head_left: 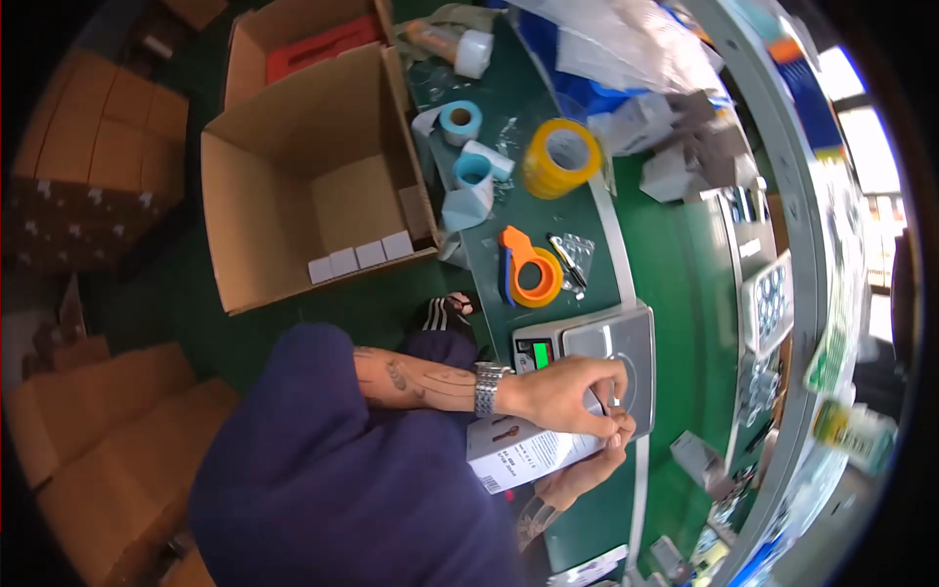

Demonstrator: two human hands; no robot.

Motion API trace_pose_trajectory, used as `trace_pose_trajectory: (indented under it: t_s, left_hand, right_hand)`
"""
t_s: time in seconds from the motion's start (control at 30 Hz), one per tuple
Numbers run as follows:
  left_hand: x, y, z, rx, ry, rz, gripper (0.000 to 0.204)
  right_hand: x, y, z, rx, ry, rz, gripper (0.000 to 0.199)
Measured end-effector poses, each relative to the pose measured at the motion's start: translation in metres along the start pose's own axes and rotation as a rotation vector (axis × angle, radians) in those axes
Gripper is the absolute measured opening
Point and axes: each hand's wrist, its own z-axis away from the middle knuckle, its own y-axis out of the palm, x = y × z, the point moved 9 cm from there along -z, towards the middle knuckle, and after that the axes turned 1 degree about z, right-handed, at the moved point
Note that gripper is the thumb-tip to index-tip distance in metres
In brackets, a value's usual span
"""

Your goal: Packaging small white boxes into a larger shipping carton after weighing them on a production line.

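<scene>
A long white printed carton [528, 452] lies slanted in front of me, held between my two hands. My left hand [562, 393], with a metal watch at the wrist, reaches over its top; the fingers are closed at the box's far end, where a flap seems to stand up. Underneath and nearer, my right hand [579, 477] grips the same end, its fingertips meeting those of the left. What the fingertips pinch is too small to make out. Just beyond the hands sits a digital scale [641, 338] with a lit green display, partly covered by my left hand.
On the green bench [611, 269] are an orange tape dispenser [528, 274], yellow tape rolls [559, 161], and blue label rolls [460, 122]. An open cardboard box [264, 186] at the left holds several small white boxes [370, 254]. A grey metal shelf post [807, 225] rises at right.
</scene>
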Motion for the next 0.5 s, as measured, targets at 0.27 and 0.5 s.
trace_pose_trajectory:
  t_s: [0.27,0.5]
  left_hand:
    - [-0.007,-0.041,-0.031,-0.063,0.135,0.059,0.019]
    - [-0.011,-0.07,-0.047,0.227,0.275,-0.317,0.011]
  right_hand:
    - [-0.001,0.035,-0.029,-0.119,-0.053,0.29,0.02]
    - [0.006,0.053,-0.037,-0.057,-0.187,0.501,0.018]
